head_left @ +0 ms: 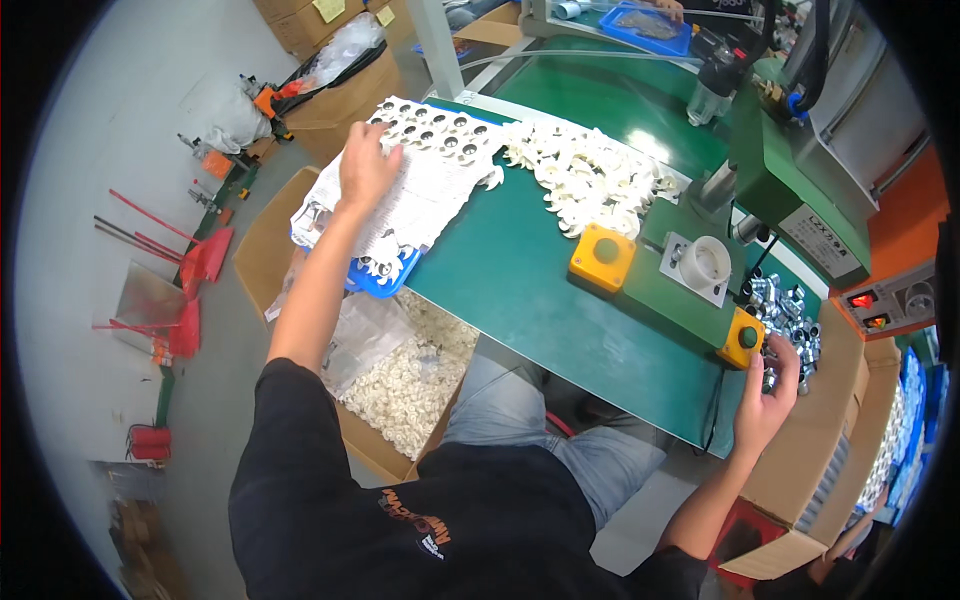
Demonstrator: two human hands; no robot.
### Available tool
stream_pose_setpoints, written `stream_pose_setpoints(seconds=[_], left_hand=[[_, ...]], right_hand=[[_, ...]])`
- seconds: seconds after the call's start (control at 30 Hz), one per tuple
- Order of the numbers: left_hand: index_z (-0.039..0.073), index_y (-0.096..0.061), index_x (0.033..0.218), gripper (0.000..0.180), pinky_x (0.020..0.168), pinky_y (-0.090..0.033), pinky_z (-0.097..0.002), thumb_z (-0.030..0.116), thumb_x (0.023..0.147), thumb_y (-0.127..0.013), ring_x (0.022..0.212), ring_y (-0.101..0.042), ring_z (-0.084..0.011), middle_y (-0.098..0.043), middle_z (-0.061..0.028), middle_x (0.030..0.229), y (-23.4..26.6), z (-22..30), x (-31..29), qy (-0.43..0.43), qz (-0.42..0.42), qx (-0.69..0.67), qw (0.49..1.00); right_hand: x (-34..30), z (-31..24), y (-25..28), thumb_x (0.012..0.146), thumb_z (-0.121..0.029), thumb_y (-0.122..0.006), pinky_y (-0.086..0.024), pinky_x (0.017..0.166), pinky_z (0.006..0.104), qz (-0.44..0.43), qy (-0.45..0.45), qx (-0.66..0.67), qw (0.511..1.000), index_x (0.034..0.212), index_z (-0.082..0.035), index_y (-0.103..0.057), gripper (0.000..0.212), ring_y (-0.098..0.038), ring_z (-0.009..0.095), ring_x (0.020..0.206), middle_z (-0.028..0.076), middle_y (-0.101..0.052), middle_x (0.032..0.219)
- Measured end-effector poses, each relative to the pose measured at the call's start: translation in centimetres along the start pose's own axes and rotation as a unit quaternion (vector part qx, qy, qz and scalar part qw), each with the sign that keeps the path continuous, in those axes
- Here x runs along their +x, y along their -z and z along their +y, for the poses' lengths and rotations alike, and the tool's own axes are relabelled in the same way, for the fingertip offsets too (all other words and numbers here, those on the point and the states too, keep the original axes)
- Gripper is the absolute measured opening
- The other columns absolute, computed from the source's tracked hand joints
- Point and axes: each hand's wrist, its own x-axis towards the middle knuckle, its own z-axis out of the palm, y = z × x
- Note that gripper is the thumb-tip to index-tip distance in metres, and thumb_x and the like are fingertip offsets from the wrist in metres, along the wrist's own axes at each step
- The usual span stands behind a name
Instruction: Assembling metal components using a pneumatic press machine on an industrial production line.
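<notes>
On the green desk, a green press to the right and loose white parts heaped far-centre. In rows at far left, white, dark-centred pieces, just by the fingertips of the bent left hand; cannot tell whether pinching. Near right, a spread right hand beside a yellow button box and metal fittings.

White parts with dark round centres: faces up, set in rows, laid along the far edge of a printed white paper sheet. Sheet: creased, spread over a blue tray; more white pieces show past its near edge. Loose white parts: heaped at mixed angles on the green surface. Metal fittings: shiny, short, cylindrical, jumbled in a pile at right.
</notes>
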Motion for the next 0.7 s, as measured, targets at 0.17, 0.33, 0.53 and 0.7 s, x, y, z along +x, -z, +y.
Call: stream_pose_setpoints(seconds=[0.17,0.33,0.53,0.7], left_hand=[[0.007,-0.075,0.111,0.035,0.092,-0.052,-0.0416,0.005,0.077,-0.071,0.11,-0.06,-0.0326,-0.06,-0.0143,0.113,0.1,11.2,-0.6,-0.292,-0.158,-0.017,0.943],[0.006,-0.076,0.094,0.017,0.087,-0.051,-0.0462,0.008,0.08,-0.066,0.115,-0.056,-0.0353,-0.058,-0.0172,0.117,-3.9,11.1,-0.2,-0.34,-0.208,0.137,0.907],[0.006,-0.074,0.102,0.031,0.089,-0.049,-0.0438,0.002,0.071,-0.077,0.103,-0.055,-0.0342,-0.057,-0.0142,0.106,-4.0,11.0,0.9,-0.365,-0.22,0.085,0.901],[0.007,-0.072,0.108,0.041,0.098,-0.05,-0.0428,0.011,0.07,-0.086,0.113,-0.059,-0.0344,-0.066,-0.013,0.116,0.1,16.4,0.5,-0.339,-0.287,-0.029,0.895]], right_hand=[[-2.0,2.0,1.5,0.097,-0.005,-0.066,-0.05,0.091,0.033,0.027,-0.062,0.002,0.998,0.115,0.004,-0.065,0.021,-0.063,0.024,0.113,0.015,-0.067,0.124],[-1.8,0.5,1.2,0.093,-0.008,-0.071,-0.05,0.095,0.0361,0.027,-0.038,-0.024,0.999,0.114,0.002,-0.068,0.023,-0.064,0.026,0.114,0.016,-0.068,0.123],[-2.1,0.5,1.6,0.09,-0.008,-0.074,-0.052,0.091,0.0377,0.044,-0.024,-0.036,0.998,0.112,0.0,-0.069,0.024,-0.065,0.028,0.111,0.016,-0.068,0.122],[-2.2,1.1,1.6,0.088,-0.008,-0.075,-0.052,0.09,0.0379,0.041,-0.018,-0.036,0.998,0.112,0.0,-0.069,0.026,-0.065,0.029,0.11,0.016,-0.068,0.123]])
